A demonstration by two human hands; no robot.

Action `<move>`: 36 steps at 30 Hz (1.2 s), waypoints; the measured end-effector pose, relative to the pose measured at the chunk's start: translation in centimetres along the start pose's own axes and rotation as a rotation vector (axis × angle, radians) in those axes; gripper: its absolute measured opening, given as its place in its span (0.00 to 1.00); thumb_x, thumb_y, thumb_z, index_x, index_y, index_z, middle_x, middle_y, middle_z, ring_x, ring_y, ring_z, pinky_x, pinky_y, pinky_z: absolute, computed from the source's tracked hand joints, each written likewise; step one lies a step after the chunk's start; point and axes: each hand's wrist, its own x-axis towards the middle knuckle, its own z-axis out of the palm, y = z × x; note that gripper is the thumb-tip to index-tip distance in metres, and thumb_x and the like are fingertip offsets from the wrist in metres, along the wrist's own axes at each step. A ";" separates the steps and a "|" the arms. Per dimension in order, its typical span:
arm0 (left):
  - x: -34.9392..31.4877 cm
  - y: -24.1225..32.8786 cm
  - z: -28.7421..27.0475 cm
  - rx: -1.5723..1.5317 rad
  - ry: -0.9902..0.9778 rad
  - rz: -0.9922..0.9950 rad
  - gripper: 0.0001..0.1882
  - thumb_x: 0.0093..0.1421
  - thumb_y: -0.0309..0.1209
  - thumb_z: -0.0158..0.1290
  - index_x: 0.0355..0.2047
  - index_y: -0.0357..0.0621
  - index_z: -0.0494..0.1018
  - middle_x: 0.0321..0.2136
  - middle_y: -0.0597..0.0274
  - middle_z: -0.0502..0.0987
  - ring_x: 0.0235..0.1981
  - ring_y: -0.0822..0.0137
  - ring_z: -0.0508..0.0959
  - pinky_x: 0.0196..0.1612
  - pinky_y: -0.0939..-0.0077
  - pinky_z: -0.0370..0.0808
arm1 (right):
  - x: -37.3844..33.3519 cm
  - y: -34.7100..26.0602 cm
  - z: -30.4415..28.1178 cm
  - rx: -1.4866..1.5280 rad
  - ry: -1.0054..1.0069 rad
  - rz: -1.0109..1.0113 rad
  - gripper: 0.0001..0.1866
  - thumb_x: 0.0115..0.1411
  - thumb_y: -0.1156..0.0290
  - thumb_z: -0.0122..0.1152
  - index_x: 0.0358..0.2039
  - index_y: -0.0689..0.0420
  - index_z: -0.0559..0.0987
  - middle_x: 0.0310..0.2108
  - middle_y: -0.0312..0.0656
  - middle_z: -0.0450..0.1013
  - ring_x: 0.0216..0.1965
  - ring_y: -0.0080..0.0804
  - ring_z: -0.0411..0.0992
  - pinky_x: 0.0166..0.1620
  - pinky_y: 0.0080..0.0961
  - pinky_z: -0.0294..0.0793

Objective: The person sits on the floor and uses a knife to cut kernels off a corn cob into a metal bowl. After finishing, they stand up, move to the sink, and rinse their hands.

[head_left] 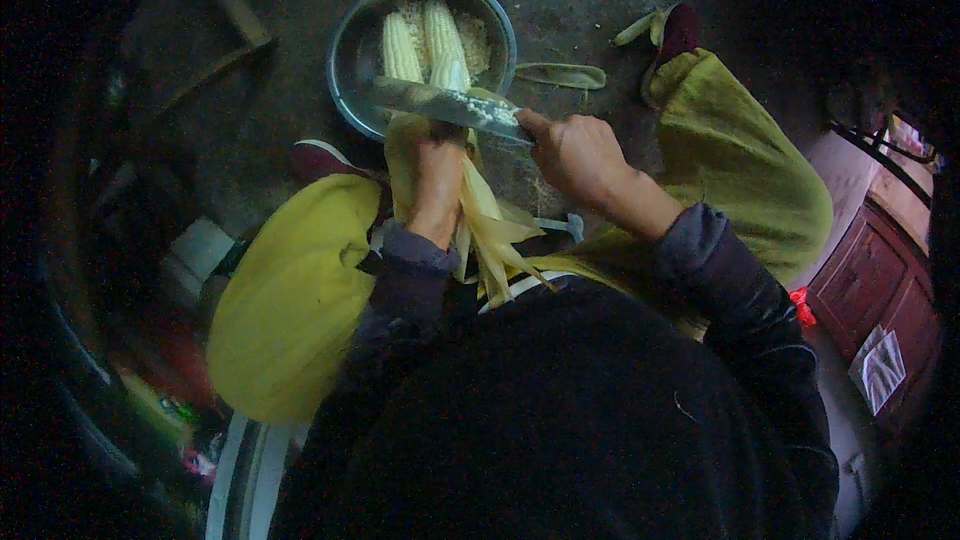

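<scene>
My left hand (pixel 437 165) is closed around the husk end of a pale ear of corn (pixel 445 45), which points away from me over a metal bowl (pixel 507 45). Pulled-back husk leaves (pixel 485 215) trail toward my lap. A second ear (pixel 401 50) lies beside it to the left; the blade hides its lower end, so I cannot tell if it is held too. In my right hand (pixel 588 165) is a broad knife (pixel 440 102), its blade crossing leftward over the corn just beyond my left hand. White corn bits stick to the blade. Loose kernels (pixel 474 40) show in the bowl.
The bowl stands on a dark floor (pixel 570 0) between my feet. A strip of husk (pixel 562 75) lies right of it, and another piece (pixel 637 28) is by my right shoe (pixel 680 30). A wooden frame (pixel 245 30) is at far left, a dark red cabinet (pixel 870 270) at right.
</scene>
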 end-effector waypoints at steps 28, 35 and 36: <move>-1.1 1.6 1.3 -0.117 -0.029 -0.197 0.07 0.56 0.36 0.42 0.26 0.47 0.62 0.14 0.69 0.64 0.12 0.74 0.64 0.15 0.80 0.62 | 6.9 -0.1 5.8 0.002 0.130 -0.014 0.14 0.48 0.69 0.49 0.38 0.52 0.69 0.17 0.47 0.70 0.21 0.46 0.70 0.22 0.40 0.67; -1.6 1.3 1.6 -0.134 0.039 -0.194 0.12 0.57 0.41 0.43 0.25 0.47 0.62 0.13 0.68 0.63 0.12 0.74 0.65 0.15 0.79 0.62 | 7.7 -0.5 5.4 -0.058 0.087 -0.067 0.09 0.50 0.70 0.47 0.32 0.58 0.71 0.20 0.46 0.72 0.22 0.43 0.73 0.23 0.36 0.71; -1.6 1.3 1.6 -0.134 0.049 -0.187 0.12 0.57 0.41 0.43 0.24 0.47 0.62 0.13 0.68 0.63 0.13 0.74 0.65 0.15 0.79 0.63 | 7.7 -0.6 5.1 -0.066 0.094 -0.082 0.10 0.49 0.70 0.47 0.32 0.59 0.71 0.19 0.46 0.72 0.22 0.43 0.73 0.23 0.36 0.71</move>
